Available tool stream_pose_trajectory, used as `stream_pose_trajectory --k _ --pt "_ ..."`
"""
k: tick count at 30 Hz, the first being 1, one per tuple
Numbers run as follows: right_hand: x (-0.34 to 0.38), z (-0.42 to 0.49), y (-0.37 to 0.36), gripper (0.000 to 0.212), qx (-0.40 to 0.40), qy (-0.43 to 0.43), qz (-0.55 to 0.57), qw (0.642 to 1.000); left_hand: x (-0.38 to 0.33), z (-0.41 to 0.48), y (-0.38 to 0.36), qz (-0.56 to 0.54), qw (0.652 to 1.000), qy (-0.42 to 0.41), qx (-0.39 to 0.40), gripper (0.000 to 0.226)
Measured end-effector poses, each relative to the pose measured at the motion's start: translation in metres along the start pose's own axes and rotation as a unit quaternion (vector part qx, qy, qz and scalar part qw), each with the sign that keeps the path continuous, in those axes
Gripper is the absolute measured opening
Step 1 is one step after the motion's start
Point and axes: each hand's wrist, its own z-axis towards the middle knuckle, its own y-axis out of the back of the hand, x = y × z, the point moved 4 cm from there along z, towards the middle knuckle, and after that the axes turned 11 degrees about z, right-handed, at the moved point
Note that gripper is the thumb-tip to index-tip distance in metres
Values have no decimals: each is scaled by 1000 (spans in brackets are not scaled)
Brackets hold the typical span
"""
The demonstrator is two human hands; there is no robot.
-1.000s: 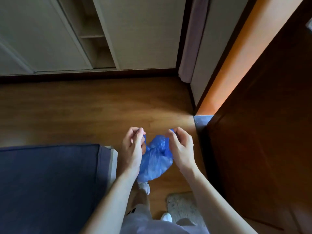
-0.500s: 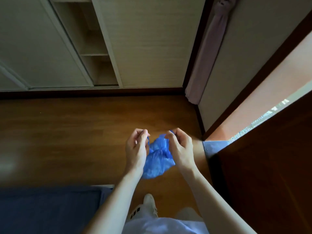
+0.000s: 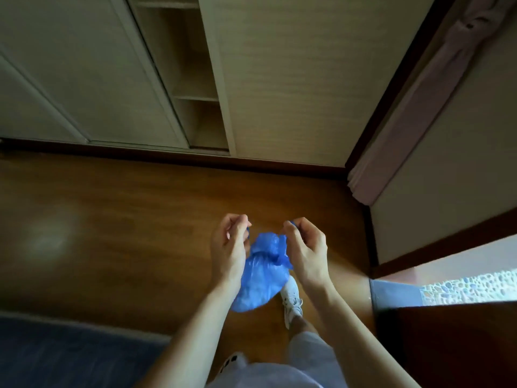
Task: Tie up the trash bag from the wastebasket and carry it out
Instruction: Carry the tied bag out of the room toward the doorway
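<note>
A small blue plastic trash bag hangs in the air in front of me, above the wooden floor. Its top is gathered and crumpled between my two hands. My left hand pinches one end of the bag's top on the left side. My right hand pinches the other end on the right. The two hands are a short way apart, with the bunched neck of the bag between them. No wastebasket is in view.
A wardrobe with pale sliding doors and an open shelf gap stands ahead. A pink curtain hangs at the right corner. A dark wooden door and a lit doorway lie right. A dark blue bed is at lower left.
The view has tilted up and moved forward, so the bed takes less of the frame. My hands have drawn a little apart, stretching the bag's top ends.
</note>
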Motion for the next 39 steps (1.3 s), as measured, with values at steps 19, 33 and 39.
stream_pose_trajectory --k 19,33,39 --pt "18 252 -144 30 222 -68 0 973 -42 183 -9 -55 966 91 -234 31" --pt "-7 177 -350 29 460 -122 -11 879 -51 174 181 -47 878 30 -476 28" --pt "-11 141 -474 29 503 -116 0 857 -46 202 298 -82 850 36 -518 31"
